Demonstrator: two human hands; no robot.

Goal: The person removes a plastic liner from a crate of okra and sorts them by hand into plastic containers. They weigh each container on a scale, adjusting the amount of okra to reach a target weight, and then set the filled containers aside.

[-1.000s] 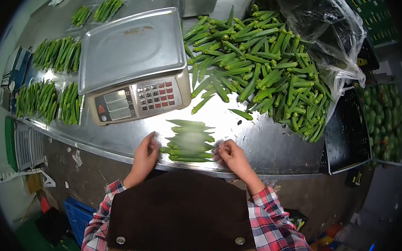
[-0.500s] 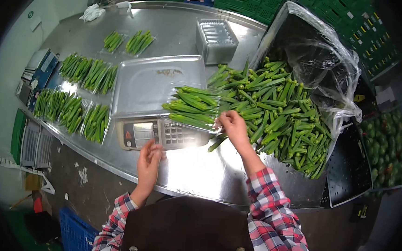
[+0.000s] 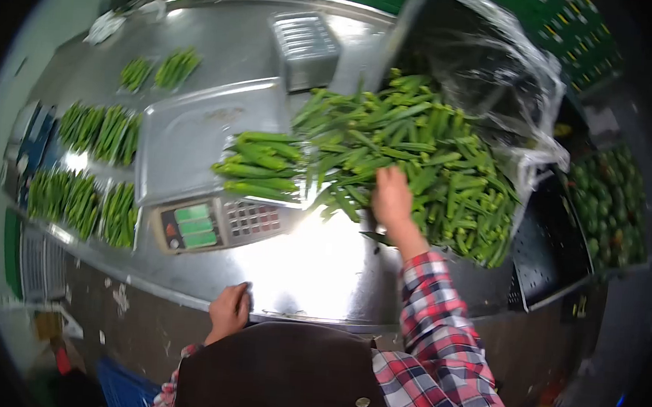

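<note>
A large pile of green okra (image 3: 448, 189) covers the right of the steel table. At its near left edge is my right hand (image 3: 392, 202), fingers drawn together against the pods; whatever they hold is hidden. A clear plastic tray of okra (image 3: 262, 166) rests on the right part of the scale's metal platter (image 3: 186, 144). Below that platter, the scale's display (image 3: 196, 225) is lit green. My left hand (image 3: 229, 312) is at the table's front edge, its fingers curled in with nothing visible in them.
Several filled okra trays (image 3: 81, 198) stand at the left, with two more (image 3: 177, 68) farther back. A stack of clear containers (image 3: 304, 47) is behind the scale. A plastic-lined black crate (image 3: 471, 70) lies tipped behind the pile. Green produce fills a crate (image 3: 609, 208) at far right.
My right hand has let go of the okra tray and moved right to the pile. My left hand has drawn back from the scale to the table edge. The display has turned green.
</note>
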